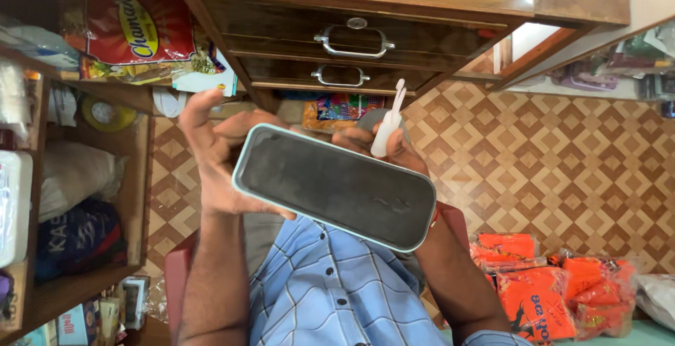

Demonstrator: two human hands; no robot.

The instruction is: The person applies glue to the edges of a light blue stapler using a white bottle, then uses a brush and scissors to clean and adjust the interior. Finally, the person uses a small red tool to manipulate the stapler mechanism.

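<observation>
At centre of view, held above the lap: dark flat slab in a pale green case (334, 186), lying slantwise, broad face up, surface dusty and smeared. Gripped at its near-left end by the left hand (211, 156), thumb beneath the edge, fingers spread behind. Supported at the far edge by the right hand (385, 150), closed also on a small white nozzle-tipped tube (388, 124), tip pointing away from the slab. Judged as a holding-and-readying step: tube in hand but not touching the face. Any next move judged to call for a steady left-hand grip and a level slab.

Below and beyond: brown-and-cream patterned tile floor (562, 163). Ahead, wooden drawers (351, 40) with metal handles, shut. Left, open wooden shelving (137, 177) crowded with bagged goods. Right, heap of orange packets (555, 290) on the floor.
</observation>
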